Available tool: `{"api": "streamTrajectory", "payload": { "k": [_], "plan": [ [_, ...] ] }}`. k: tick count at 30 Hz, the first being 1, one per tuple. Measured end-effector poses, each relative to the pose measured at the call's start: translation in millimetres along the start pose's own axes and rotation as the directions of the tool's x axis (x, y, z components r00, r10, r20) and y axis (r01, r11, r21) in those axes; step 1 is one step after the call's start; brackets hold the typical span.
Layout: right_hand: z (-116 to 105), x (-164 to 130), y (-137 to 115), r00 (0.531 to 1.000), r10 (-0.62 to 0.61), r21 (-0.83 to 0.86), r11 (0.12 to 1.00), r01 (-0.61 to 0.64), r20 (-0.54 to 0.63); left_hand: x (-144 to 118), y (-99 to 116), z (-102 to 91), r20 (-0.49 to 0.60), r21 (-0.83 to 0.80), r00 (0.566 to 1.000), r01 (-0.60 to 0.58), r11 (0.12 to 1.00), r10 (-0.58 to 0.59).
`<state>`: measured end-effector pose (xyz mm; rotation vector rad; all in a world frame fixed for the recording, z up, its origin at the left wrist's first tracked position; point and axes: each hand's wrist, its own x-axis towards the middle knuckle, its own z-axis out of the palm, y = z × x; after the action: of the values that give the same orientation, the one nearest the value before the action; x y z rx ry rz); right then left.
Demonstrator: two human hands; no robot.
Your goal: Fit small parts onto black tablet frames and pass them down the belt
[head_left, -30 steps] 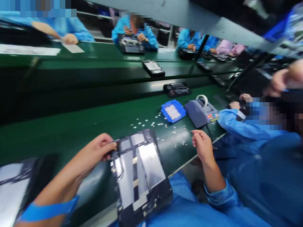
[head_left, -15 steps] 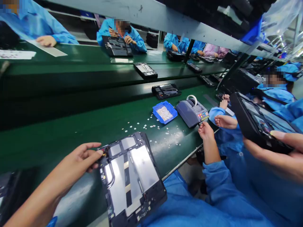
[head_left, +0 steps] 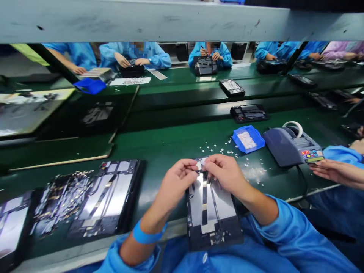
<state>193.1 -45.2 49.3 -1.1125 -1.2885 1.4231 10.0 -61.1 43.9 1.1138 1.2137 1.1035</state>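
An opened tablet (head_left: 222, 197), its dark frame and silvery inner plates facing up, rests in front of me at the bench edge. Over its top end my left hand (head_left: 180, 178) is closed in a pinch. Facing it, my right hand (head_left: 224, 172) pinches too, thumb against forefinger. Between the fingertips shows a small whitish piece of tape (head_left: 201, 163), partly hidden by the fingers. Whether it touches the tablet I cannot tell.
To the left are more opened tablets (head_left: 113, 197) and a heap of thin strip-like parts (head_left: 66, 197). A blue tray (head_left: 257, 144) of white bits stands beside a tape dispenser (head_left: 284, 148), near a co-worker's hand (head_left: 335, 172). Co-workers sit across the green bench (head_left: 170, 132).
My view has swung left. My right hand has moved from the tape dispenser to the tablet's top end. My left hand has shifted from the tablet's corner to meet it.
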Motion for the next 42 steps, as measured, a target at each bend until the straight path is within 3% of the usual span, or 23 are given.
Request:
{"api": "streamTrajectory", "payload": {
  "k": [3,5,9,15,21,25,27,28,30,33,35,38,42],
  "plan": [
    [22,16,5,0.999,0.004,0.045,0.999,-0.006,0.046,-1,-9,9.4,-0.059,-0.307,0.997,0.036,0.951,-0.057],
    [28,17,12,0.997,0.011,0.036,0.999,-0.014,0.08,2,-13,11.2,-0.099,-0.383,0.992,0.034,0.923,-0.077],
    [22,17,21,0.993,0.016,-0.015,1.0,-0.014,0.121,8,-14,0.9,-0.146,-0.34,0.987,0.008,0.94,-0.061],
    [0,26,21,0.999,-0.007,-0.092,0.996,0.011,0.041,10,-14,-23.7,-0.211,-0.209,0.977,-0.01,0.978,-0.035],
    [17,20,19,0.986,-0.07,-0.18,0.979,0.097,0.148,12,-13,-4.1,-0.056,-0.273,0.99,0.113,0.955,-0.133],
    [16,20,22,0.976,-0.121,-0.262,0.951,0.165,0.179,13,-11,-4.2,-0.116,-0.295,0.989,0.049,0.954,-0.087],
    [5,26,25,0.962,-0.22,-0.397,0.878,0.267,0.159,13,-10,-16.5,-0.208,-0.203,0.978,-0.027,0.979,-0.016],
    [-2,30,27,0.941,-0.289,-0.494,0.801,0.338,0.176,13,-8,-24.2,-0.237,-0.107,0.971,-0.049,0.993,0.023],
    [-14,40,30,0.869,-0.391,-0.668,0.564,0.486,0.302,13,-6,-38.6,-0.201,0.169,0.976,-0.045,0.985,0.08],
    [-24,52,34,0.749,-0.366,-0.737,0.205,0.643,0.552,14,-4,-47.6,0.022,0.585,0.988,-0.137,0.799,0.153],
    [-26,56,36,0.698,-0.325,-0.722,0.063,0.689,0.638,15,-6,-44.8,0.185,0.74,0.959,-0.28,0.612,0.215],
    [-25,58,38,0.667,-0.288,-0.701,-0.024,0.713,0.688,15,-12,-36.7,0.325,0.845,0.92,-0.387,0.369,0.22],
    [-26,58,39,0.671,-0.249,-0.702,-0.056,0.71,0.698,15,-15,-34.0,0.389,0.875,0.898,-0.429,0.225,0.204]
  ]
}}
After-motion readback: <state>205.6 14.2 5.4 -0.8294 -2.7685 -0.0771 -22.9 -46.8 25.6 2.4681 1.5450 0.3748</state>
